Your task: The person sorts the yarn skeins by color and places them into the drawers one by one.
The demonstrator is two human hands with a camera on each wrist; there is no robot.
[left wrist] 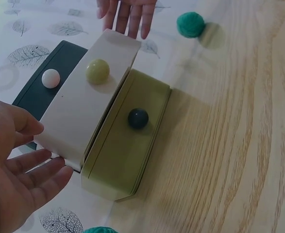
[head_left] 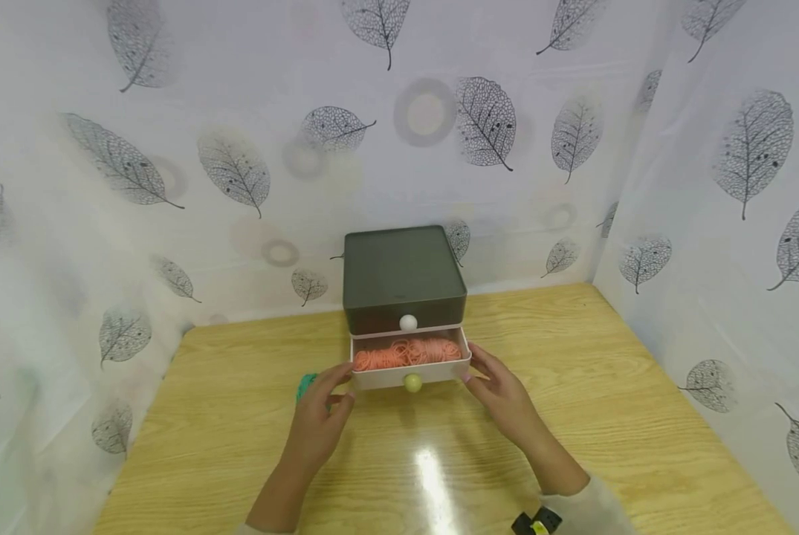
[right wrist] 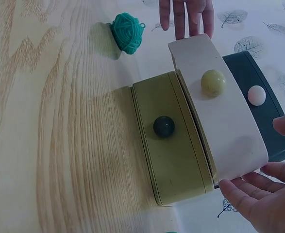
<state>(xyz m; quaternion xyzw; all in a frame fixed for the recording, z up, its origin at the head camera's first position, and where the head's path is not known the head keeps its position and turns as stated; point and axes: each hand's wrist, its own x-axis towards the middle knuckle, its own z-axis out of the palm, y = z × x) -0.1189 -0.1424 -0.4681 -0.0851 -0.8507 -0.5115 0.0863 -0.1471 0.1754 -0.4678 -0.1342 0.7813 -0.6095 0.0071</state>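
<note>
White oblong drawer (head_left: 380,380): long axis laid left-to-right
Left hand (head_left: 320,417): unclenched, drawer's left end touched
Right hand (head_left: 506,397): unclenched, drawer's right end touched

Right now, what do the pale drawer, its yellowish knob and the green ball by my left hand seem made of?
Pale drawer: probably plastic with a satin finish, going by its smooth surface and rounded corners.
Yellowish knob: pale highlights suggest a glossy finish; plastic or ceramic, hard to tell.
Green ball: yarn, apparently matte, with wound strands showing.
</note>
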